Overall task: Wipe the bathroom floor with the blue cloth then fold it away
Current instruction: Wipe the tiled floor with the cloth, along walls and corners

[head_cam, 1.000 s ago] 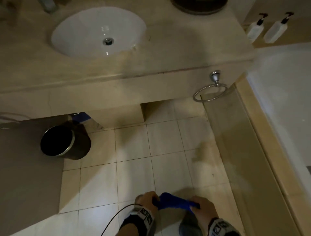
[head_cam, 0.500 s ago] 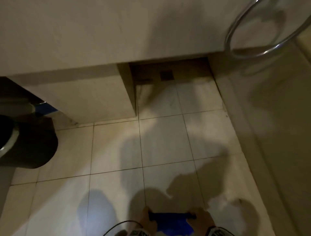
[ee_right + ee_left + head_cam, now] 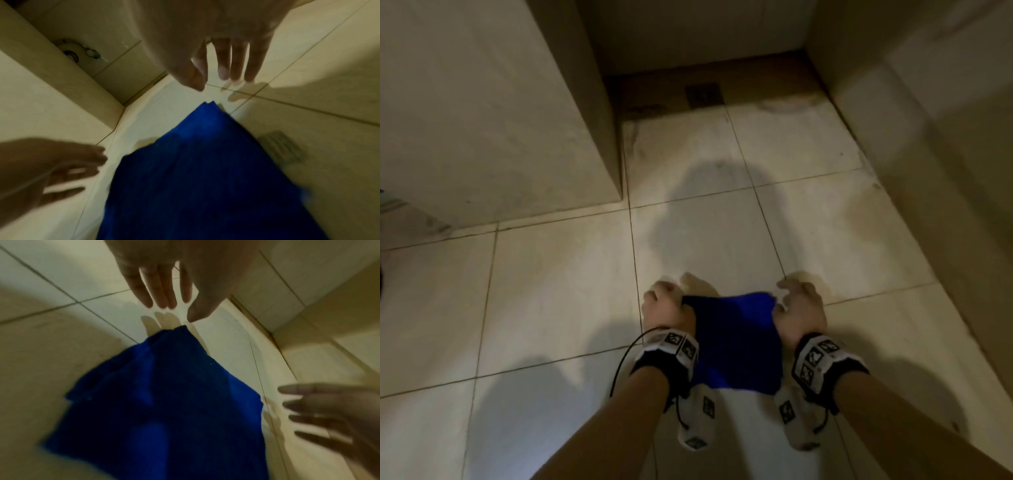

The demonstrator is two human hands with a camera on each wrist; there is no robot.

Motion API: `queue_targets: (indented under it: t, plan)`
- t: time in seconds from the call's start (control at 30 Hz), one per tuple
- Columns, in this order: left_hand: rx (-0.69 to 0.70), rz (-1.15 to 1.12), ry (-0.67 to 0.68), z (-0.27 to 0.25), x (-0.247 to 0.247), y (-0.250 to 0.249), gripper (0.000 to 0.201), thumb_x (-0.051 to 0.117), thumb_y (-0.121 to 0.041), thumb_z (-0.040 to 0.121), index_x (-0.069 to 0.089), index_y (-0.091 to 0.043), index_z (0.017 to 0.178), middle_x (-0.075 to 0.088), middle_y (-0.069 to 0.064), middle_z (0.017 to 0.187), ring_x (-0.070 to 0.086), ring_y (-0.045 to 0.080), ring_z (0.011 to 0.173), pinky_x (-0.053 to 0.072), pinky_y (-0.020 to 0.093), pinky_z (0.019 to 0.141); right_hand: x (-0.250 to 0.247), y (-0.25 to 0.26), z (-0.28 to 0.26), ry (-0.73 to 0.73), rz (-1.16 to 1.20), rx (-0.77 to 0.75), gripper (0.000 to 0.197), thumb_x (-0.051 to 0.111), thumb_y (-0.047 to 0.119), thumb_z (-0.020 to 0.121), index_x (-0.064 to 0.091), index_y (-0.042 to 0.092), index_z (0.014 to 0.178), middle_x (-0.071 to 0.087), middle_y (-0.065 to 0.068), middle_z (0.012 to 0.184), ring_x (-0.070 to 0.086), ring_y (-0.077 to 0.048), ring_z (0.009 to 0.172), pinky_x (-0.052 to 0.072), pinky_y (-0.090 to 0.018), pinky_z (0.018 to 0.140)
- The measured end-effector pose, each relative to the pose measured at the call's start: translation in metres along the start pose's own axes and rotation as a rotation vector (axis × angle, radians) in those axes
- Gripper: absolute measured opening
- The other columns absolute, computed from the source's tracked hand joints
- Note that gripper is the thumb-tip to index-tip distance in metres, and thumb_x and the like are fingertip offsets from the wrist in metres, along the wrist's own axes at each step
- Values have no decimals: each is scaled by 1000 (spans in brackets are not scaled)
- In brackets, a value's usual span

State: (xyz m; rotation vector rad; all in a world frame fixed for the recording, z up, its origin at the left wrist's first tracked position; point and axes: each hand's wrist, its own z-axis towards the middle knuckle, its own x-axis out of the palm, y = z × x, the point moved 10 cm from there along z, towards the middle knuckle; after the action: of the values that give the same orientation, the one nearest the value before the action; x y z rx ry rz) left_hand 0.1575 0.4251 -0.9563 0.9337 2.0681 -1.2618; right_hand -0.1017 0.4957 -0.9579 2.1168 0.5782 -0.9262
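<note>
The soft blue cloth [image 3: 736, 339] lies spread on the pale tiled floor [image 3: 551, 291] between both wrists — left hand [image 3: 666, 306] and right hand [image 3: 799, 310] open, fingers straight, holding nothing, probably ready for wiping.

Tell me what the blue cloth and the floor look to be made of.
Blue cloth: soft fabric, probably microfibre or terry; it looks matte, slightly fuzzy, and sags in folds. Floor: pale hard tiles, likely ceramic or stone, fairly smooth with a dull sheen; straight dark grout lines divide them.
</note>
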Motion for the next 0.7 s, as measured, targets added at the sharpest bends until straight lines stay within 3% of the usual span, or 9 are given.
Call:
queue_targets:
  t: [0.07,0.2,0.27,0.3,0.33,0.4,0.5,0.57,0.7]
  plan:
    - [141,162,-43,-11,-3,-15,47,55,-11,85,44,-11,131,43,13,132,47,31,114,43,38,93,11,5,-16,-64,-56,-96,48,50,12,93,45,15,141,30,-9,152,36,-29,133,34,-36,111]
    - [452,386,158,-40,61,-20,61,40,-23,96,19,-13,152,9,5,161,18,23,146,15,35,117,59,36,-44,-123,-190,-439,68,56,9,91,26,7,152,16,-14,161,21,-34,146,26,-46,118]
    - [531,500,200,-48,89,-7,65,39,-34,89,28,-10,148,14,5,160,22,25,146,11,40,117,91,37,-44,-34,-212,-458,72,48,13,96,7,12,155,-2,-8,163,0,-26,149,14,-45,121]
    - [560,554,231,-50,102,1,68,39,-39,85,32,-9,146,19,6,158,21,25,146,11,42,115,100,34,-43,-31,-249,-441,69,43,20,97,6,11,155,-1,-8,162,-2,-24,148,13,-44,121]
    - [568,584,279,-50,110,8,72,38,-40,84,31,-8,147,22,7,157,15,24,147,10,42,113,107,30,-41,-31,-278,-422,68,38,27,94,13,9,154,9,-11,161,5,-24,147,17,-42,121]
    - [618,575,249,-47,111,15,78,39,-41,85,20,-8,153,23,10,157,11,23,147,10,43,114,118,21,-39,12,-366,-377,69,34,36,87,27,8,150,27,-12,157,19,-27,143,13,-39,118]
    - [699,560,190,-45,101,11,75,40,-43,89,23,-6,152,24,14,158,20,25,147,17,45,114,120,17,-42,-52,-434,-418,70,33,38,90,24,9,153,20,-12,161,17,-29,146,7,-40,116]
    - [714,558,192,-43,102,12,71,40,-43,91,30,-8,151,26,13,158,23,25,146,20,46,113,116,19,-43,-107,-452,-441,69,32,38,92,21,10,154,16,-10,162,16,-29,148,10,-42,116]
    - [717,566,165,-40,104,14,69,37,-44,93,29,-9,151,22,12,160,21,25,147,20,46,114,115,22,-40,-107,-448,-446,68,32,38,92,25,10,154,19,-11,162,20,-31,147,17,-46,114]
